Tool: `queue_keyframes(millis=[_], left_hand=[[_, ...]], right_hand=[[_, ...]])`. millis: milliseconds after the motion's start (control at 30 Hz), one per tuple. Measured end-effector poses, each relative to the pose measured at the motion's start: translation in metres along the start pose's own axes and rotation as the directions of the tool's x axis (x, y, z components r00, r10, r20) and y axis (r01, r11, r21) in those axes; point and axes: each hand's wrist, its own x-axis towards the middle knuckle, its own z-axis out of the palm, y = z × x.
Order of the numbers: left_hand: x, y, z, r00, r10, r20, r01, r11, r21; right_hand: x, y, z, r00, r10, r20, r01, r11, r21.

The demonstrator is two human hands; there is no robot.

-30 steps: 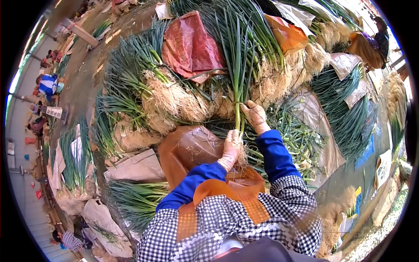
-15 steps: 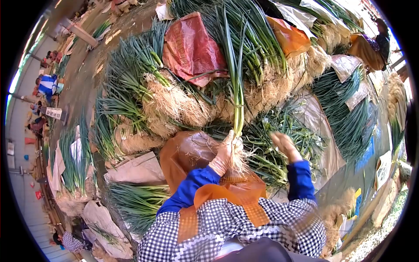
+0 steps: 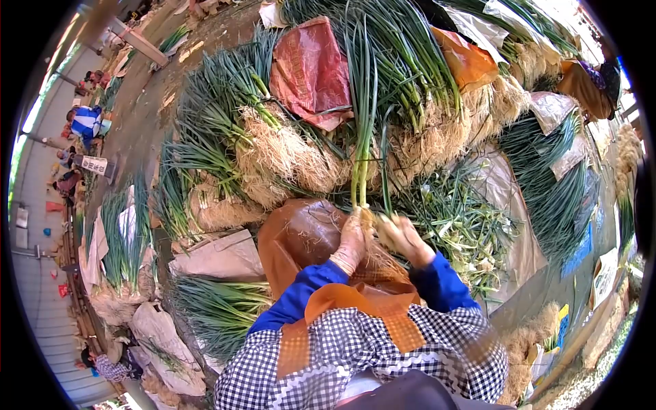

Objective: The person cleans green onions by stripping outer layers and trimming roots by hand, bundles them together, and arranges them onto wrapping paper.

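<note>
My left hand (image 3: 352, 240) is closed round the pale lower ends of a few long green onions (image 3: 363, 160), which stand up away from me with their roots toward my apron. Close beside it on the right is my right hand (image 3: 404, 239), smeared by motion, its fingers pinched on a loose green onion leaf (image 3: 385, 174) hanging apart from the stalks. An orange-brown plastic apron (image 3: 301, 229) covers my lap beneath both hands. Right of my hands lies a heap of stripped leaves (image 3: 458, 219).
Bundles of green onions with tangled roots (image 3: 290, 147) lie in front of me, partly under a red plastic sack (image 3: 312, 72) and an orange one (image 3: 465, 58). More onions (image 3: 222, 311) lie at left. Other people (image 3: 85, 123) are at the far left; another (image 3: 598, 89) is at upper right.
My right hand has come in from the right to beside the left hand and now has a leaf, pulled away from the stalks. The left hand keeps its hold on the green onions.
</note>
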Motion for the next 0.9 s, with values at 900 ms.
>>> queue_keyframes(millis=[900], left_hand=[[0.000, 0.008, -0.003, 0.981, 0.132, 0.142, -0.171, 0.935, 0.311]], right_hand=[[-0.014, 0.061, -0.015, 0.899, -0.363, 0.243, -0.437, -0.748, 0.500]])
